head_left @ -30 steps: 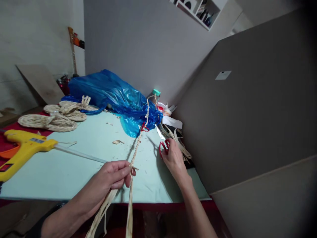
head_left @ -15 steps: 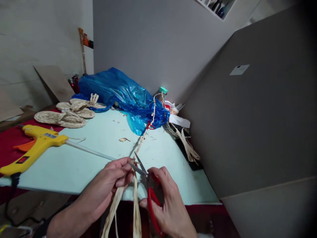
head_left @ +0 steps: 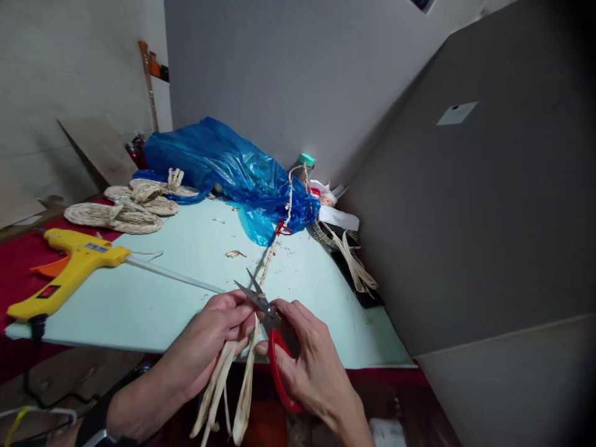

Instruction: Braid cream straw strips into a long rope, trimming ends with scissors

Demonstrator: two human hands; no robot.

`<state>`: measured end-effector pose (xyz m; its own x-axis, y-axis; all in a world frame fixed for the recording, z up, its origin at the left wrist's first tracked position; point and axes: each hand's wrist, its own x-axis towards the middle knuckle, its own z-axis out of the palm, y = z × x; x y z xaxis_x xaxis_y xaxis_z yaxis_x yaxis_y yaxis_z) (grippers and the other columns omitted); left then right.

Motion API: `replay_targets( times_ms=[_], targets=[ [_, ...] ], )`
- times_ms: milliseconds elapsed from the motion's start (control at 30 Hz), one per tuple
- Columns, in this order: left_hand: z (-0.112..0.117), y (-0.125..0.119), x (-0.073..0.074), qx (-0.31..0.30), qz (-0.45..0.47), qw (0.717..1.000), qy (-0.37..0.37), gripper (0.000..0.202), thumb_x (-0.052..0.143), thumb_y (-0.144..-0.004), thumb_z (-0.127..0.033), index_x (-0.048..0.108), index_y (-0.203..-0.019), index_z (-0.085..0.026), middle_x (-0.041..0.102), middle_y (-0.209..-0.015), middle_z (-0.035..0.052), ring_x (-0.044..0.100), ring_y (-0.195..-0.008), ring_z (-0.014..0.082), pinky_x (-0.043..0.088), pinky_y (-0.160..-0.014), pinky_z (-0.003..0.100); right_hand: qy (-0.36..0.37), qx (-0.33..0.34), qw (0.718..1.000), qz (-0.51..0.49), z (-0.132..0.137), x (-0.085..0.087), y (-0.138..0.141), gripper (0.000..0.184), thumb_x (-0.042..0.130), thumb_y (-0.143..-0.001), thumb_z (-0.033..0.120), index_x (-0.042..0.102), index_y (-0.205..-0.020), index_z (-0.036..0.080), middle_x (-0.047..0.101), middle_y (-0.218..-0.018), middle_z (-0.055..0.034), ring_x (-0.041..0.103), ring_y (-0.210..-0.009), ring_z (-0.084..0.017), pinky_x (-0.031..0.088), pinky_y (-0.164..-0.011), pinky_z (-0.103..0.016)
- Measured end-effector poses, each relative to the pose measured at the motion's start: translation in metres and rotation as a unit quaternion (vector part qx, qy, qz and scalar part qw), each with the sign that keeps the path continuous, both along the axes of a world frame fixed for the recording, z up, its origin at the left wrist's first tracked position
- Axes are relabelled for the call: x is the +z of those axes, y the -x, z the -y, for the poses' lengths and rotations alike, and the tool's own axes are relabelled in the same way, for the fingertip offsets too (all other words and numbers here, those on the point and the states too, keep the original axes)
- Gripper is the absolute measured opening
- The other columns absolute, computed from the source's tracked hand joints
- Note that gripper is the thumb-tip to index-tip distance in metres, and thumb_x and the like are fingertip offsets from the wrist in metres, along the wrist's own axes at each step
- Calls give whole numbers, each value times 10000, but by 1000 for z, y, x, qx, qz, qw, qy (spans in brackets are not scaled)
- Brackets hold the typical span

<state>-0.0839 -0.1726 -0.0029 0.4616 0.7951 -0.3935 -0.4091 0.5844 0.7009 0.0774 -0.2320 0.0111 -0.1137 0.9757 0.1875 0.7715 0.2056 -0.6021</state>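
My left hand (head_left: 221,323) pinches the near end of a braided cord of dry, pale plant fibre (head_left: 271,257). Loose flat fibre strips (head_left: 221,382) hang down below those fingers past the table edge. In my right hand (head_left: 311,354) is a pair of red-handled scissors (head_left: 278,372), fingers wrapped round the handles. Its blades are spread apart right beside my left fingertips, over the end of the braid. The cord runs away across the table, with a red tie (head_left: 282,228) round it, up to a green-lidded container (head_left: 307,160). Where the blades meet the fibre is partly hidden.
A yellow glue gun (head_left: 77,267) with a long glue stick lies at the left, its cable over the edge. Behind it are coiled braids (head_left: 114,217) and a blue plastic bag (head_left: 218,161). More fibre strips (head_left: 351,264) lie at the right, near the grey panel (head_left: 488,205).
The scissors have shifted slightly up and left, their blades now pointing more to the upper left. The hanging strips have swung, and the view has tilted a little.
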Motion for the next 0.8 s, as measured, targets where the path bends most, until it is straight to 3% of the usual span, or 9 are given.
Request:
replay_targets(
  times_ms=[267, 333, 433, 500, 600, 667, 733, 800],
  targets=[
    [0, 3, -1, -31, 18, 999, -9, 91, 694, -816, -254, 670, -814, -166, 544, -656, -22, 486, -556, 61, 464, -582, 151, -45, -1, 999, -17, -2, -7, -4, 207, 572, -892, 269, 621, -1077, 190, 640, -811, -24, 572, -671, -152, 448, -633, -249],
    [1, 4, -2, -40, 15, 999, -22, 146, 685, -839, -290, 655, -794, -154, 490, -621, -43, 420, -525, 38, 401, -543, 114, -68, -54, 996, 8, -5, -4, -16, 236, 546, -912, 306, 621, -1094, 175, 660, -831, -44, 591, -675, -163, 459, -635, -260],
    [1, 6, -5, -59, 3, 997, -50, 206, 644, -876, -343, 639, -802, -151, 478, -608, -49, 379, -522, 34, 318, -504, 104, -79, -171, 973, 132, -17, -4, -44, 363, 508, -923, 344, 591, -1193, 116, 677, -953, -131, 624, -773, -234, 482, -701, -344],
    [1, 7, -6, -70, -3, 995, -70, 196, 616, -893, -344, 639, -828, -161, 514, -636, -37, 397, -547, 45, 307, -510, 120, -65, -198, 954, 216, -29, -8, -62, 469, 514, -907, 309, 515, -1309, 68, 661, -1022, -188, 618, -866, -286, 486, -757, -407],
    [1, 9, -7, -89, -8, 992, -89, 147, 588, -906, -303, 651, -898, -171, 565, -687, -22, 415, -574, 54, 308, -532, 137, -86, -218, 937, 259, -41, -14, -72, 423, 502, -891, 223, 545, -1280, 63, 622, -1150, -242, 588, -1005, -329, 456, -864, -487],
    [1, 10, -6, -106, -11, 989, -100, 161, 578, -909, -298, 655, -968, -170, 590, -710, -15, 362, -540, 47, 263, -503, 143, -128, -220, 945, 205, -40, -12, -62, 341, 473, -908, 215, 600, -1198, 89, 580, -1251, -243, 565, -1089, -332, 425, -928, -505],
    [2, 11, -4, -121, -13, 986, -114, 206, 575, -909, -309, 646, -1042, -169, 613, -745, -9, 287, -506, 42, 209, -471, 159, -129, -173, 973, 78, -32, -5, -41, 299, 441, -948, 258, 620, -1153, 136, 608, -1227, -189, 578, -1095, -286, 440, -934, -437],
    [4, 10, -3, -123, -13, 984, -126, 242, 577, -905, -308, 626, -1100, -173, 620, -770, -4, 319, -527, 50, 234, -488, 166, -29, -94, 992, -79, -22, 4, -16, 271, 432, -980, 324, 632, -1104, 192, 683, -1029, -99, 633, -930, -213, 483, -813, -322]
  ],
)
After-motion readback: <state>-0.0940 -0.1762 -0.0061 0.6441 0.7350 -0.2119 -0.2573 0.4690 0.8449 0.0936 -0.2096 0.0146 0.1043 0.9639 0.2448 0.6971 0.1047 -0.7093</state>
